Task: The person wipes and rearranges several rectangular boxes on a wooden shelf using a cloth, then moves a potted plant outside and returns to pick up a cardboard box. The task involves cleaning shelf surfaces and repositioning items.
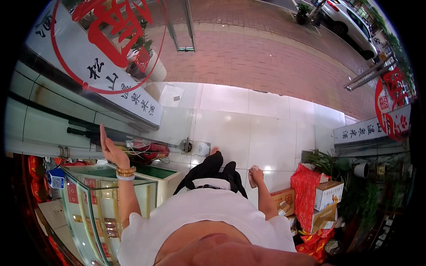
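Note:
My left hand [113,152] is raised at the left with its palm flat and fingers stretched out, holding nothing. Wooden beads [125,171] and a pale bangle [125,178] circle that wrist. Beside it stands a glass door pane [176,94] with a red circular decal; whether the palm touches the glass cannot be told. Just below the wrist is a glass display case [100,186] with boxed goods on its shelves. My right hand [255,177] hangs low in front of my right side, fingers curled. Anything inside that curl is hidden.
White floor tiles [223,133] lead to a brick pavement [249,60]. Metal door handles [186,49] stand at both sides. A red fire extinguisher [154,150] lies low left. At right are cardboard boxes [327,196], red patterned fabric [304,189] and potted plants [319,163]. A white car [349,25] is outside.

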`<state>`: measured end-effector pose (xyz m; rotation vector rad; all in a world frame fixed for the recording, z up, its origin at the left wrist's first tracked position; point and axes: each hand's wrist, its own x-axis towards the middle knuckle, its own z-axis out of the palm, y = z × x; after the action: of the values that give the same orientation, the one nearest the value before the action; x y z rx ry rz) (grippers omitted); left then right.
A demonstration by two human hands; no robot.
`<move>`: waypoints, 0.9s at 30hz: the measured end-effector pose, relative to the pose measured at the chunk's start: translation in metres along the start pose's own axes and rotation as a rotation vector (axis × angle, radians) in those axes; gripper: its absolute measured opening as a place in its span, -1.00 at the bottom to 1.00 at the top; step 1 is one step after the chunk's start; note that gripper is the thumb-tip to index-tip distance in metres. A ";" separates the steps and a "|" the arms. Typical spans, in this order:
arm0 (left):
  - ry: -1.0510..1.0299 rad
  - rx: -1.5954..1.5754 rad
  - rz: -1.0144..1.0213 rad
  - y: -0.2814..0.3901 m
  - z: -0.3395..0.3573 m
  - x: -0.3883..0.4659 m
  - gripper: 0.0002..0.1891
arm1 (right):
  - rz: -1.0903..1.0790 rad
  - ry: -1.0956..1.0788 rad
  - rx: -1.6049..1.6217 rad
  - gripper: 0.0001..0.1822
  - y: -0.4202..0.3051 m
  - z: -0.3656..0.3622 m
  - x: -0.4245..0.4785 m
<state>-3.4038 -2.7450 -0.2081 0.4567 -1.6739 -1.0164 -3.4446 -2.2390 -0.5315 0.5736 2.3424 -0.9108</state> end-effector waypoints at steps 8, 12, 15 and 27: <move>0.150 0.268 0.149 -0.017 0.008 -0.006 -0.56 | 0.001 -0.065 -0.171 -0.51 -0.064 -0.013 0.091; 0.329 0.397 0.002 -0.017 0.009 -0.012 -0.64 | -0.355 -0.154 -0.393 -0.59 -0.154 -0.016 0.147; 0.385 0.258 0.046 -0.026 0.003 -0.019 -0.70 | -0.714 -0.159 -0.585 -0.64 -0.232 -0.013 0.189; 0.636 0.453 -0.033 -0.025 0.009 -0.018 -0.69 | -0.668 -0.377 -0.485 -0.58 -0.400 0.057 0.220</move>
<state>-3.4099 -2.7421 -0.2392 0.9928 -1.2989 -0.4258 -3.8154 -2.5104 -0.5159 -0.5604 2.2863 -0.5934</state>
